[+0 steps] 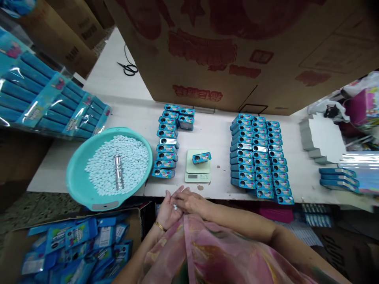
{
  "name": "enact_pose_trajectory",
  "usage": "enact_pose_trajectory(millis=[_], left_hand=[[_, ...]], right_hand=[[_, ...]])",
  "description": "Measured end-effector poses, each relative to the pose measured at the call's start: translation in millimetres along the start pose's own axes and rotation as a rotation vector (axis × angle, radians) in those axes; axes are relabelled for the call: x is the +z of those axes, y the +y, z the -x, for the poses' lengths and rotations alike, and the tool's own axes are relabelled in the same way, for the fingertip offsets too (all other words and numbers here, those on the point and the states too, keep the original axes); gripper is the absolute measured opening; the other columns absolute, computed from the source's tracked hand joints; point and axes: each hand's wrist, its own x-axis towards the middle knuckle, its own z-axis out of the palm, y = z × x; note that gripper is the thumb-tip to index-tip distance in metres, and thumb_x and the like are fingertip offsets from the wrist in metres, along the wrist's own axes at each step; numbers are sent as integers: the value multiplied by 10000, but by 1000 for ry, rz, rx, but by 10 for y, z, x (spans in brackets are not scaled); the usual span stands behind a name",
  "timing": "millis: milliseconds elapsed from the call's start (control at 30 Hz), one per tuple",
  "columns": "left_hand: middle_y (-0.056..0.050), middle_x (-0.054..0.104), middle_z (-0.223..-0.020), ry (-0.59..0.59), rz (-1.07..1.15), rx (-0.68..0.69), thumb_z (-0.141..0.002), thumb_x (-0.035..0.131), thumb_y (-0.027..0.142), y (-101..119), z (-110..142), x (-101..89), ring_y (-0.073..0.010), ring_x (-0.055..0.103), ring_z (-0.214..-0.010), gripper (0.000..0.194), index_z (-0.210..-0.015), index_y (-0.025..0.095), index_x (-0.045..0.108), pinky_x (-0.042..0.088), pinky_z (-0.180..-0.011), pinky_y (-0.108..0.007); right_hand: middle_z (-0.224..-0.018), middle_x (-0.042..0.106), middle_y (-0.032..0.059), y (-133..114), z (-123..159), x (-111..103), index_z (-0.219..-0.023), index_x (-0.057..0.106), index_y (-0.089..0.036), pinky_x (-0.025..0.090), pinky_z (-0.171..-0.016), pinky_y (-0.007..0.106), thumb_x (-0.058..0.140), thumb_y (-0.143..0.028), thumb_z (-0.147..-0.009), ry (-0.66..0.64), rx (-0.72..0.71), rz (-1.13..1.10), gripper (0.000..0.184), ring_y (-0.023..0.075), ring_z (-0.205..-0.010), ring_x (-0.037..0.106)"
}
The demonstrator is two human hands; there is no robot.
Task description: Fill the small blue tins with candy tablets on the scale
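Left hand open, cupping pellets; right hand overlaps, grip unclear; I'd guess they're light, slippery: pinch sides.

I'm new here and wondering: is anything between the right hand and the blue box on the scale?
Nothing visible blocks the way. Only a strip of table and the low front of the scale lie between the right hand and the blue box; box rows stand to either side.
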Motion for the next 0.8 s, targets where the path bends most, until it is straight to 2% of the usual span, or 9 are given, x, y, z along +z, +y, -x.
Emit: enact_pose_trajectory(millis=[100, 200, 333, 433, 600, 733, 800], left_hand=[[-124, 560, -1075, 70, -25, -29, -803, 318, 430, -7, 43, 48, -231, 516, -987, 426, -1064, 167, 529, 433, -766, -361], [-105, 597, -974, 115, -8, -18, -818, 301, 399, -7, 65, 103, -197, 561, -885, 397, -993, 143, 548, 451, -720, -326], [-70, 610, -758, 91, 33, 55, -829, 322, 322, -8, 61, 168, -142, 576, -690, 329, -853, 103, 567, 457, -650, -276], [-48, 585, -673, 62, 33, 145, -829, 340, 257, -15, 58, 266, -121, 556, -634, 279, -787, 96, 564, 452, -630, -257], [-34, 548, -636, 51, -43, 155, -819, 369, 278, 31, 40, 639, -110, 534, -601, 263, -711, 112, 542, 437, -553, -234], [-40, 541, -689, -22, -104, 260, -790, 429, 318, 137, -3, 1041, -124, 538, -686, 233, -695, 129, 529, 438, -630, -251], [-54, 550, -769, -15, -144, 307, -770, 466, 318, 192, -27, 1182, -137, 534, -772, 197, -731, 138, 536, 430, -686, -259]], right_hand=[[-970, 545, 47, 13, -4, -39, -956, 537, -167, 417, -715, 227, 508, -187, -763, 1, -4, -162, 196, 138, -851, 507], [-929, 556, 48, 16, -44, -47, -917, 553, -153, 416, -747, 231, 524, -171, -743, 24, 8, -259, 177, 138, -864, 510], [-911, 570, 39, 71, -71, -32, -857, 573, -161, 397, -801, 238, 502, -90, -723, 123, 30, -415, 168, 125, -899, 507], [-926, 576, 30, 127, -45, -72, -813, 579, -168, 400, -794, 227, 481, -43, -701, 190, 92, -547, 195, 108, -891, 519], [-855, 582, 16, 225, -29, -300, -783, 584, -168, 412, -727, 218, 505, -47, -673, 288, 163, -602, 182, 105, -800, 534], [-766, 560, 0, 440, -84, -601, -791, 579, -166, 412, -630, 198, 493, -80, -693, 434, 232, -573, 156, 93, -697, 518], [-754, 553, -1, 587, -117, -744, -802, 576, -167, 410, -612, 196, 484, -85, -701, 500, 295, -496, 160, 89, -659, 507]])
